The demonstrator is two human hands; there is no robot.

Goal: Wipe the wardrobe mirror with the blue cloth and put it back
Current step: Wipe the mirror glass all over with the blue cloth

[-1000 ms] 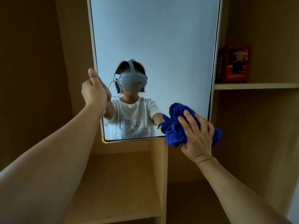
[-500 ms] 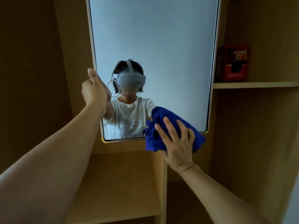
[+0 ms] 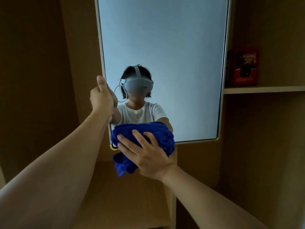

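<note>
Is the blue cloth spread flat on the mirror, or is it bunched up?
Bunched up. The blue cloth shows thick folds under the right hand, and a loose end hangs below the mirror.

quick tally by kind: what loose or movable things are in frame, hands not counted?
Mirror: 1
Blue cloth: 1
Red box on the shelf: 1
Total: 3
</note>
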